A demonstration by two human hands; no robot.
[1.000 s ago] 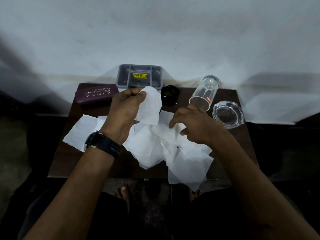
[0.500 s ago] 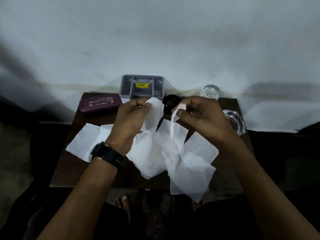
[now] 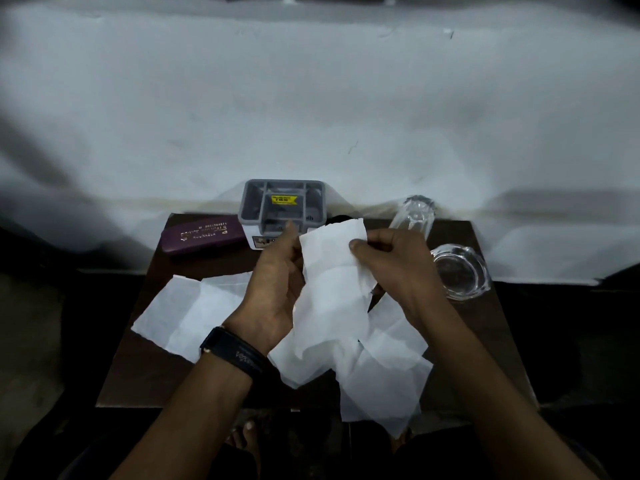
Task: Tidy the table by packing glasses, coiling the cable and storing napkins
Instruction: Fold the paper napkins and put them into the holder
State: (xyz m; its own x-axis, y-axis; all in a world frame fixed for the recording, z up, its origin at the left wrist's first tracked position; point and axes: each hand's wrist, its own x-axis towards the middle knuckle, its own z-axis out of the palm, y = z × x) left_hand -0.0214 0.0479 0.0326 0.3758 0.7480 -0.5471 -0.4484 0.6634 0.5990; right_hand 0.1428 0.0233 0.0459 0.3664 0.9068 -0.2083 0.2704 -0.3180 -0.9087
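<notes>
Both hands hold white paper napkins (image 3: 332,271) up over the middle of the small dark table (image 3: 145,368). My left hand (image 3: 277,282), with a black watch on the wrist, grips the left edge. My right hand (image 3: 391,258) pinches the top right part with the thumb on the front. Several more napkins (image 3: 194,313) lie spread on the table, some hanging over the front edge (image 3: 381,393). A grey compartment organiser (image 3: 282,209) stands at the back. A purple glasses case (image 3: 201,237) lies shut at the back left. The coiled black cable is mostly hidden behind the held napkins.
A tall clear glass (image 3: 414,216) lies tilted at the back right, beside a clear glass ashtray (image 3: 460,275). A white wall rises directly behind the table. Dark floor surrounds the table, and bare toes (image 3: 247,434) show below its front edge.
My right hand lifted a napkin from the pile and brought it against the one in my left hand. Both hands now hold the napkins together, higher and nearer the organiser.
</notes>
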